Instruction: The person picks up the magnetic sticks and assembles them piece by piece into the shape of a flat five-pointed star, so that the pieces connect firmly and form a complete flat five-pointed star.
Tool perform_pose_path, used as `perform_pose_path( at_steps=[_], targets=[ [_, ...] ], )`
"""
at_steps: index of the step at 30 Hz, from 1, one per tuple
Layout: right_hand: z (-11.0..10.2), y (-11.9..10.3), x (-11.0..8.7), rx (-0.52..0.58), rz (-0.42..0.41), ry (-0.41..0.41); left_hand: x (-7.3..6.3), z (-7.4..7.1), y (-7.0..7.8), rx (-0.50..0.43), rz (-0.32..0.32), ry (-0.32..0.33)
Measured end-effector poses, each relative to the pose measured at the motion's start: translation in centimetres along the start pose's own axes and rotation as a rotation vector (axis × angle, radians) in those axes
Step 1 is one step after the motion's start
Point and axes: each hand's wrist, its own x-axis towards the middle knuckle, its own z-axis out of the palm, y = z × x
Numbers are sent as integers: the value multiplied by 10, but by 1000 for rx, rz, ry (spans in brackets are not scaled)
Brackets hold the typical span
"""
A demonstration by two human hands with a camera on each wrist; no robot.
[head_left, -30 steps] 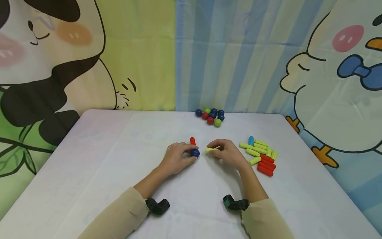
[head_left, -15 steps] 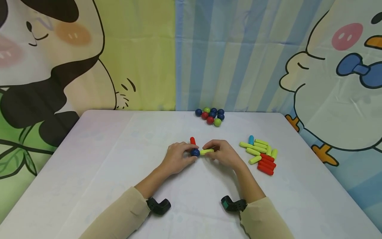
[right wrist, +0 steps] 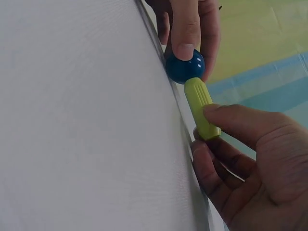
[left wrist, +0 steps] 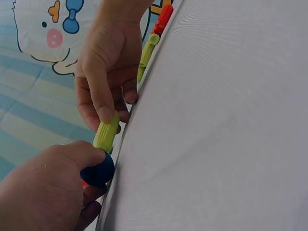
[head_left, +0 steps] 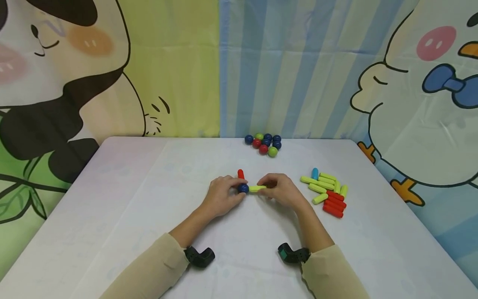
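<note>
My left hand [head_left: 223, 195] pinches a dark blue ball [head_left: 243, 188] between thumb and fingers, near the middle of the table. A red stick [head_left: 240, 174] points away from the ball toward the back, its near end hidden behind the fingers. With thumb and fingertips my right hand [head_left: 281, 190] holds a short yellow-green stick [head_left: 256, 189] by its outer end. In the right wrist view the grooved stick [right wrist: 198, 98] meets the ball [right wrist: 185, 67] end-on. The left wrist view also has the stick [left wrist: 106, 136] right against the ball [left wrist: 98, 172].
A cluster of blue, red and green balls [head_left: 263, 148] lies at the table's back edge. On the right is a pile of yellow-green sticks [head_left: 317, 188], several red sticks [head_left: 333, 211] and one blue stick [head_left: 315, 173]. A printed curtain [head_left: 257, 83] hangs behind the white table [head_left: 168, 166].
My right hand has moved left, bringing the yellow-green stick from a gap away up against the blue ball. The left hand has kept its grip on the ball.
</note>
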Motion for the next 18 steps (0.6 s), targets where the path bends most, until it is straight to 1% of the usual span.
perform_pose_path(
  at_steps=[3, 5, 7, 10, 15, 18],
  targets=[
    [0, 1, 1, 7, 2, 21, 0, -1, -1, 5, -19, 24],
    [0, 3, 2, 20, 4, 61, 0, -1, -2, 7, -40, 21],
    [1, 6, 3, 37, 4, 126, 0, 0, -3, 6, -51, 15],
    [1, 12, 7, 68, 10, 248, 2, 1, -4, 1, -56, 11],
    [1, 17, 18, 124, 15, 425, 2, 1, -3, 8, -64, 32],
    [3, 20, 26, 123, 11, 508, 0, 0, -3, 15, -70, 47]
  ],
)
